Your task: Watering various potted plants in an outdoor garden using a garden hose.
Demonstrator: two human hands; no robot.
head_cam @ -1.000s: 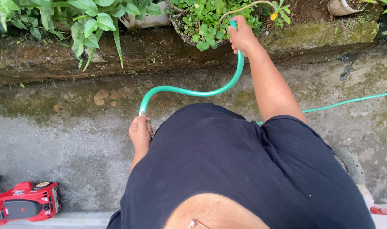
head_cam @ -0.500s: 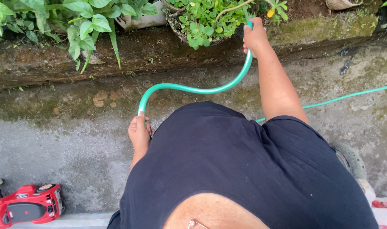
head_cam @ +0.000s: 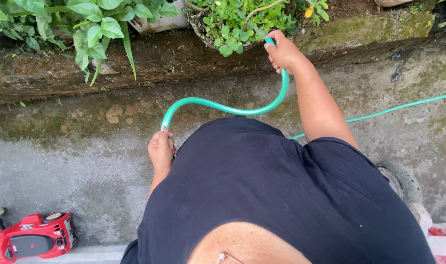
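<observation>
Holding a smooth, flexible green rubber garden hose point(head_cam: 223, 106) in both hands, the person is standing on a rough grey concrete floor point(head_cam: 62, 171). The right hand point(head_cam: 283, 51) is wrapped in a closed grip around the hose's end, which is pointing up and away toward a round pot of small-leaved green plants point(head_cam: 237, 22) on a mossy, weathered stone ledge point(head_cam: 360, 32). From there the hose is curving down and leftward in a shallow loop, its long axis running roughly across the view, to the left hand point(head_cam: 160, 149), whose grip is closed around it just beside the black shirt point(head_cam: 281, 195). A further thin stretch is trailing off to the right across the stained concrete. A glossy red plastic ride-on toy car point(head_cam: 30, 239) is sitting at the lower left, well apart from both hands. Broad-leaved green plants point(head_cam: 93, 27) are hanging over the ledge's left part.
</observation>
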